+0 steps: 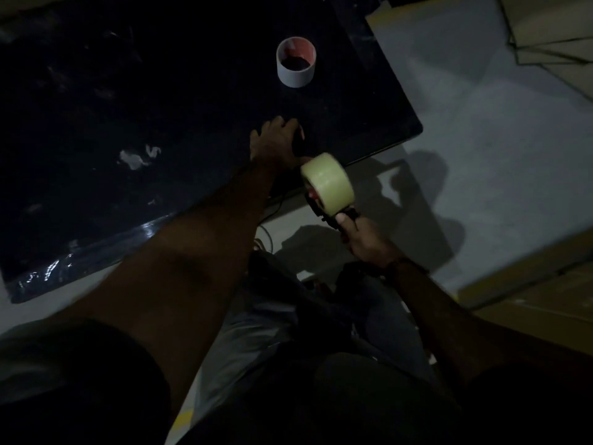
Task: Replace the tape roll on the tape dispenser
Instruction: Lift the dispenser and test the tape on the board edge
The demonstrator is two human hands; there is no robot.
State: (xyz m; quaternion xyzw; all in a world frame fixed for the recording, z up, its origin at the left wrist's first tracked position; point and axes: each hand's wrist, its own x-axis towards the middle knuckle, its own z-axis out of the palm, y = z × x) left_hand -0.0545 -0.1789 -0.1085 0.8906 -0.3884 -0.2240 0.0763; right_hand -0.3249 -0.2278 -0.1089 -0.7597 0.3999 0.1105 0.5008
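Dark worktop [96, 123] wide open on the left, left hand [276, 139] spread near its front edge, empty core [296, 62] upright beyond, right hand [365, 239] clenched round tape dispenser [333, 216] off the edge, tape roll [329, 181] mounted, dispenser mostly lost in gloom.

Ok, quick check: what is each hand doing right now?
Left hand: reaching over the dark table; grip cannot be told.
Right hand: closed on the tape dispenser, tape roll mounted.

Lighting is dim. A glossy black table [96, 123] fills the upper left, with faint reflections along its near edge. Pale grey floor [481, 139] lies to the right, crossed by hard shadows. Cables [266, 229] hang below the table edge.
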